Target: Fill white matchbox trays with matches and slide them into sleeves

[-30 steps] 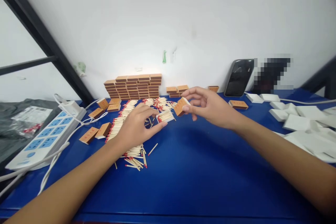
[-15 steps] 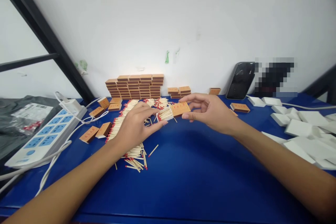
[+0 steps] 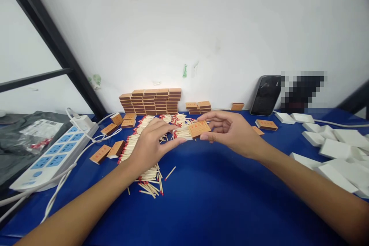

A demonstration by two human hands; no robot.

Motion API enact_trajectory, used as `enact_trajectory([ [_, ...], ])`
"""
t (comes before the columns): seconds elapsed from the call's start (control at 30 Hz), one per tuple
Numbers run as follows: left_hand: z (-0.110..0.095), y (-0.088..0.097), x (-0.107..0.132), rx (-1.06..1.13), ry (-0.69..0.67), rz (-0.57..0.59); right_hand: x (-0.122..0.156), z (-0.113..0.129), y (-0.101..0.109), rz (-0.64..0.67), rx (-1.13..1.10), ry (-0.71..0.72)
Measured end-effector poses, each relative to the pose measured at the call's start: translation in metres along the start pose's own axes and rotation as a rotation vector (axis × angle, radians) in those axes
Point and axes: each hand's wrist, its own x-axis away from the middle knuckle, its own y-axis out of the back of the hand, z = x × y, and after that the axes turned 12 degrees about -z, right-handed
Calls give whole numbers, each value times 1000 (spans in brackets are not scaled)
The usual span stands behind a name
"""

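My left hand (image 3: 151, 144) pinches the end of a white matchbox tray (image 3: 182, 133) full of matches between thumb and fingers. My right hand (image 3: 232, 133) grips the orange matchbox sleeve (image 3: 199, 128), thumb at the near side and fingers behind. Tray and sleeve meet end to end, the tray's right end at the sleeve's opening; how far it goes inside is hidden. Both are held above the blue table (image 3: 207, 200). Loose red-tipped matches (image 3: 148, 175) lie in a long pile under and beyond my left hand.
Stacked matchboxes (image 3: 150, 102) stand against the wall, with a smaller stack (image 3: 198, 107) beside them. Single boxes (image 3: 100, 153) lie at left near a white power strip (image 3: 54, 152) and cables. A phone (image 3: 265, 95) leans at the back. White trays (image 3: 337, 149) are heaped at right.
The camera view has tilted up slightly, so the scene sits lower in the picture. Both hands keep their hold on tray and sleeve, which look nearly unchanged relative to each other.
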Motion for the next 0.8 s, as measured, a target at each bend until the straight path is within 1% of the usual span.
enact_trajectory([
  [0.1, -1, 0, 0, 7, -15, -33, 1, 1, 0, -7, -30, 4],
  [0.2, -4, 0, 0, 7, 5, -56, 1, 3, -3, -12, -81, -16],
  [0.33, -6, 1, -2, -6, 9, -113, 6, 6, -14, -57, -109, -32],
  [0.4, -7, 1, -2, 32, -13, -113, 10, 8, -20, -44, -98, -35],
  [0.47, -8, 1, -2, 87, -49, -91, 15, 10, -24, 12, -91, -41],
  [0.6, -17, 0, -2, 179, -83, -81, 21, 17, -27, 212, -154, -111],
  [0.7, -24, 2, -3, 247, -83, -98, 25, 18, -30, 356, -227, -197],
  [0.8, -26, 3, -3, 331, -41, -67, 30, 16, -35, 464, -229, -240],
])
